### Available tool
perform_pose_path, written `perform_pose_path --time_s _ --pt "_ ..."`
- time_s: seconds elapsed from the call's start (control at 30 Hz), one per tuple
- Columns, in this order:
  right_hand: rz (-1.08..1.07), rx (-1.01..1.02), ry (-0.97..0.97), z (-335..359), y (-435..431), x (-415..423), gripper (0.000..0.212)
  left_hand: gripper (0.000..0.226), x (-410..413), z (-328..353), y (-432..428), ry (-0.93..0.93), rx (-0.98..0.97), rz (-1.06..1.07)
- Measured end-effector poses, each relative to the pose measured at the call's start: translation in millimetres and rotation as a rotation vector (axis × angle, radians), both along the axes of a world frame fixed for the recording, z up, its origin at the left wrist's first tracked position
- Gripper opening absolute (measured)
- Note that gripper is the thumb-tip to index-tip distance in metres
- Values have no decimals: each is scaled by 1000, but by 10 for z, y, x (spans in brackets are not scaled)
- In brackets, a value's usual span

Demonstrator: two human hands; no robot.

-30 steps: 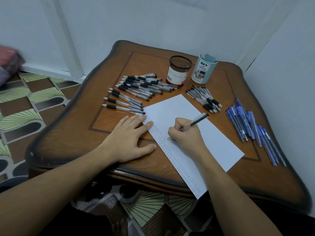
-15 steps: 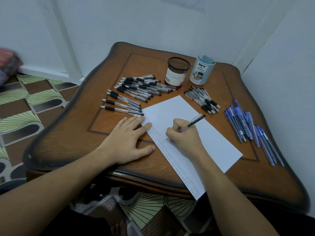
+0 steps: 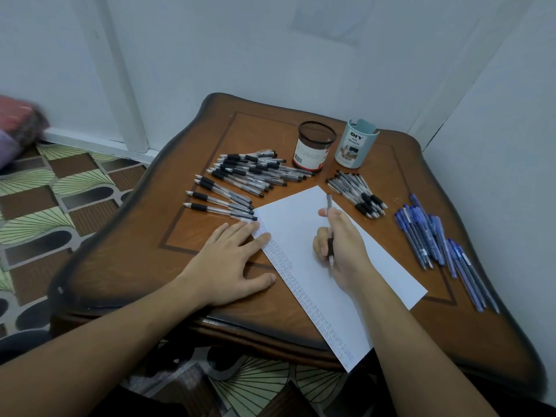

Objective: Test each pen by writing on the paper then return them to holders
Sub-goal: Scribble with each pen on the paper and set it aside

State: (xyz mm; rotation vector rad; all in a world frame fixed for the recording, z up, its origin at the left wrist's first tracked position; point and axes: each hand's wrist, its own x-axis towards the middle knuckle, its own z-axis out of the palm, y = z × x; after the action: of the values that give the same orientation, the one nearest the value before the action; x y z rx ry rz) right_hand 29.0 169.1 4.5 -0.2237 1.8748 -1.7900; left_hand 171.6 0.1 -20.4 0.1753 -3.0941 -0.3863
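The paper (image 3: pixel 294 227) lies slantwise on the desk (image 3: pixel 135 266), its near corner hanging over the edge, with a band of small marks along its left side. The left hand (image 3: pixel 228 260) rests flat, fingers spread, on that side. The right hand (image 3: pixel 346 251) is curled round a black-grip pen (image 3: pixel 331 249) above the sheet, tip pointing back toward the person. Beyond lie black-grip pens (image 3: pixel 240 179) on the left, grey pens (image 3: pixel 358 191) in the middle and blue pens (image 3: pixel 430 236) on the right. Farthest stand a mesh holder (image 3: pixel 314 145) and a pale blue holder (image 3: pixel 356 147).

A brown wooden table (image 3: pixel 135 266) stands on patterned flooring (image 3: pixel 45 206) (blurred reddish bundle (image 3: pixel 18 124) far left).
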Motion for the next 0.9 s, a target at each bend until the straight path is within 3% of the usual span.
perform_pose_path --time_s 0.17,0.3,0.4,0.63,0.73,0.9 --pt "16 -106 -115 97 5 -53 22 93 -14 8 -4 -8 2 -5" --pt "64 -40 -88 114 -5 -130 16 91 -10 6 -12 -7 2 -7" --pt "112 136 41 240 -15 -354 21 88 -8 16 -7 -12 -15 -3" --pt "-74 672 605 517 -43 -1231 9 91 -2 61 -1 -19 13 -5" --pt "-80 820 653 550 -25 -1510 21 92 -7 32 -15 3 18 -10" --pt "71 997 619 482 -58 -1567 23 95 -16 0 -27 32 35 -7"
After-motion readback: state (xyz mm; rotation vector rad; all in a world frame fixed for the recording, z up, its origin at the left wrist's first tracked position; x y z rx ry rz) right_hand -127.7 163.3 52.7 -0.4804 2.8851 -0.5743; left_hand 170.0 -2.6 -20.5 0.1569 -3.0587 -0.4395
